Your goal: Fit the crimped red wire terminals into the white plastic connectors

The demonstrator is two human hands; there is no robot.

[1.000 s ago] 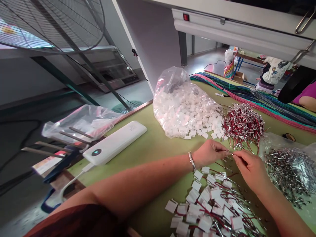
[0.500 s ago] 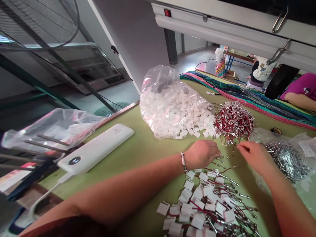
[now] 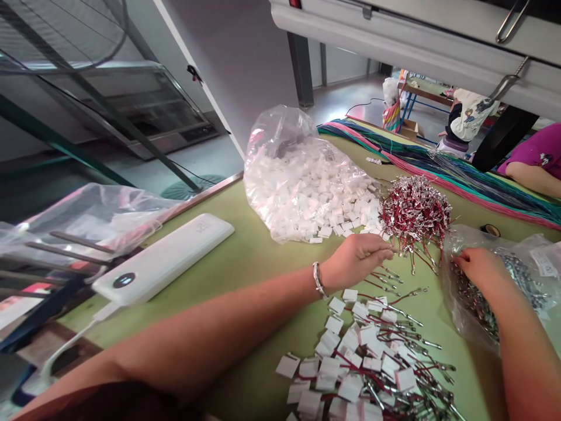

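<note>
My left hand [image 3: 360, 258] is closed in a pinch just in front of a heap of short red wires with metal terminals [image 3: 414, 213]. Whatever sits between its fingertips is too small to name. My right hand [image 3: 482, 270] reaches into a clear plastic bag of small metal parts [image 3: 523, 280], thumb and fingers pinched together; what they grip is hidden. Below my left hand lie several loose red wires [image 3: 385, 283]. Nearer to me is a pile of white plastic connectors [image 3: 350, 339] with red wires and metal ends attached.
A clear bag of white connectors [image 3: 302, 187] spills onto the green table behind my left hand. A white power bank [image 3: 166, 257] with a cable lies at left. Bundled coloured wires [image 3: 438, 166] run along the back, near a tape roll [image 3: 489, 230]. Other people [image 3: 468, 114] sit beyond.
My right hand has moved right, from beside the red wire heap into the bag of metal parts. My left hand has shifted slightly up, its fingers now pointing right toward the heap.
</note>
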